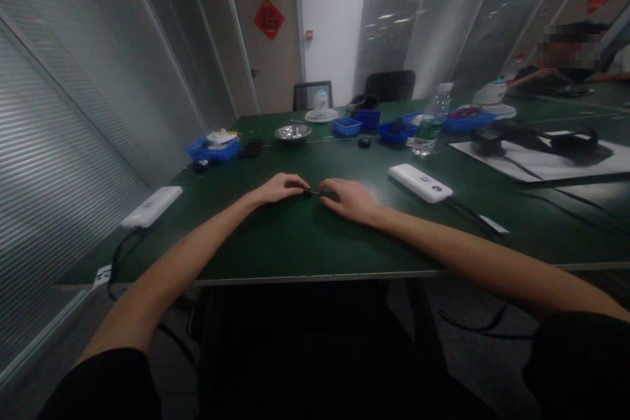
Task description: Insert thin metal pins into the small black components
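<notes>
Both forearms rest over the green table point(275, 243). My left hand point(279, 189) pinches a small black object point(307, 192) between thumb and fingertips, low over the tabletop. A thin, pale rod-like piece point(315, 193) runs from that object toward my right hand point(350, 199). My right hand is curled, its thumb and fingertips closed near the rod's other end. What lies inside its fingers is hidden and too small to name. A narrow gap separates the two hands.
A white power bank point(420, 183) lies to the right, another white device point(151, 207) to the left. Farther back stand a metal bowl point(292, 134), a blue tray point(212, 148), a black round item point(364, 142) and a water bottle point(433, 121). A person point(566, 56) sits at far right.
</notes>
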`<action>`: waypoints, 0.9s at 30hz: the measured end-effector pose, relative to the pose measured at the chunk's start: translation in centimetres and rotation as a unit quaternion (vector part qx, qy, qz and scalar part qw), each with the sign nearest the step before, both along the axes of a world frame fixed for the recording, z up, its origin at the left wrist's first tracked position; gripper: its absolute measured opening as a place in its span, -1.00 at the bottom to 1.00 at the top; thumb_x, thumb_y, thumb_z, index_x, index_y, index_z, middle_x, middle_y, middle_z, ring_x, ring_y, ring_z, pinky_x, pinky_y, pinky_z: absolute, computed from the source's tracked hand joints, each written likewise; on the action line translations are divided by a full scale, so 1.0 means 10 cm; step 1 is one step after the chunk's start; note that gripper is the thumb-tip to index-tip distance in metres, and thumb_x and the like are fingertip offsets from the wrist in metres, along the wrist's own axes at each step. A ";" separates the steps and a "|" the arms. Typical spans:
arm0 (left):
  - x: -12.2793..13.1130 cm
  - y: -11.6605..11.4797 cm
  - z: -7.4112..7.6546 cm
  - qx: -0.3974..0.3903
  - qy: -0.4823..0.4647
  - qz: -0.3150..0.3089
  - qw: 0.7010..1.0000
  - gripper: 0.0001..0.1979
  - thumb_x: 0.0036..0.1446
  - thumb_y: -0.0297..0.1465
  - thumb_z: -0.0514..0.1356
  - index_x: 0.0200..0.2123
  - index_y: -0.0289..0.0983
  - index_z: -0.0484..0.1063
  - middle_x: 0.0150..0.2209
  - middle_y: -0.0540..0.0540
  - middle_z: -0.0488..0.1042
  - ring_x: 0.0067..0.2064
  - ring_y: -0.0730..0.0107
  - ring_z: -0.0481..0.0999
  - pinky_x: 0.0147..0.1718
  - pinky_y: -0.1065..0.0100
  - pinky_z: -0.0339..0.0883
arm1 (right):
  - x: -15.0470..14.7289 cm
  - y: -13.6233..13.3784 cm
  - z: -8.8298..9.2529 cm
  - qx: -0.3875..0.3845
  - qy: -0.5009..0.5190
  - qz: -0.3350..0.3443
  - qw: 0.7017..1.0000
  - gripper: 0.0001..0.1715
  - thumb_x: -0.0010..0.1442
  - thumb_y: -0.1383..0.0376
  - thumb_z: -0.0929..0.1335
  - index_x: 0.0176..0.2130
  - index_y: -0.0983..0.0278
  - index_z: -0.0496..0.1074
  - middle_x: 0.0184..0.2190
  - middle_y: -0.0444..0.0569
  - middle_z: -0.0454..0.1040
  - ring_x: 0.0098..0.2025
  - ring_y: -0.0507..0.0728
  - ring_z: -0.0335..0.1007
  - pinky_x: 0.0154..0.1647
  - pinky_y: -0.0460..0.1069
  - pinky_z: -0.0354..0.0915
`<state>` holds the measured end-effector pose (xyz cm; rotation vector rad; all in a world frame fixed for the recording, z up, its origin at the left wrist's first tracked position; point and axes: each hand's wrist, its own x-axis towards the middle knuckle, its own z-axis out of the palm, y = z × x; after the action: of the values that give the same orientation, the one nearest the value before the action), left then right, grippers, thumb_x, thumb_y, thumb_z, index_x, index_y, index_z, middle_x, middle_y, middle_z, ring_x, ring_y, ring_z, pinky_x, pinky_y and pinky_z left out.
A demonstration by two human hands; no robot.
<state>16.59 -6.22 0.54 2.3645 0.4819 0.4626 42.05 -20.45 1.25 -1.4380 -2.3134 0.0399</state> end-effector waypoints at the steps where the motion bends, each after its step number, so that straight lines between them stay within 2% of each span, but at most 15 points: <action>1: 0.00 0.00 0.00 0.000 -0.001 0.000 1.000 -0.67 0.32 -0.24 0.25 0.06 -0.23 0.61 0.03 -0.17 0.59 0.06 0.18 0.55 0.11 0.17 0.36 | 0.00 0.00 0.00 0.000 -0.003 0.002 1.000 -0.65 0.40 0.16 0.33 0.13 0.18 0.41 0.00 0.01 0.55 -0.09 0.17 0.50 -0.12 0.00 0.27; 9: 0.08 -0.06 -0.01 -0.027 -0.010 -0.033 0.999 -0.69 0.30 -0.25 0.29 0.04 -0.23 0.60 0.02 -0.18 0.60 0.06 0.18 0.56 0.10 0.18 0.37 | -0.02 -0.03 0.02 -0.003 -0.013 0.000 1.000 -0.64 0.43 0.15 0.31 0.15 0.17 0.40 0.01 0.02 0.54 -0.11 0.18 0.49 -0.14 0.00 0.27; 16: 0.16 -0.14 -0.03 -0.029 -0.015 -0.036 0.999 -0.67 0.30 -0.21 0.29 0.04 -0.23 0.60 0.05 -0.17 0.58 0.09 0.15 0.54 0.12 0.17 0.35 | -0.04 -0.03 0.01 0.000 -0.028 0.001 1.000 -0.63 0.43 0.14 0.31 0.17 0.16 0.39 0.03 0.02 0.54 -0.11 0.18 0.50 -0.15 -0.01 0.26; 20: 0.16 -0.13 -0.03 -0.038 -0.014 -0.026 0.999 -0.60 0.27 -0.21 0.31 0.10 -0.26 0.56 -0.03 -0.18 0.59 -0.04 0.18 0.56 -0.03 0.21 0.39 | -0.04 -0.01 -0.01 0.011 -0.009 -0.019 1.000 -0.65 0.43 0.14 0.30 0.15 0.16 0.40 0.02 0.02 0.55 -0.11 0.18 0.50 -0.14 -0.01 0.26; 23: 0.17 -0.12 -0.05 -0.051 -0.017 -0.007 0.999 -0.48 0.22 -0.21 0.35 0.21 -0.26 0.48 -0.13 -0.15 0.58 -0.16 0.26 0.54 -0.17 0.27 0.39 | -0.03 0.01 -0.02 0.013 0.005 -0.044 0.999 -0.66 0.44 0.13 0.28 0.13 0.18 0.39 -0.01 0.03 0.57 -0.12 0.18 0.50 -0.15 0.00 0.25; 27: 0.16 -0.10 -0.07 -0.081 -0.031 0.003 0.996 -0.36 0.17 -0.23 0.39 0.28 -0.24 0.39 -0.11 -0.15 0.56 -0.16 0.29 0.54 -0.21 0.30 0.37 | -0.02 0.03 -0.02 0.006 -0.003 -0.091 0.996 -0.65 0.43 0.11 0.28 0.10 0.18 0.41 -0.04 0.04 0.59 -0.14 0.21 0.50 -0.21 0.01 0.24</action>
<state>18.18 -7.20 -0.18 2.1867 0.4807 0.4796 41.84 -20.11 1.09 -1.6384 -2.1735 -0.0315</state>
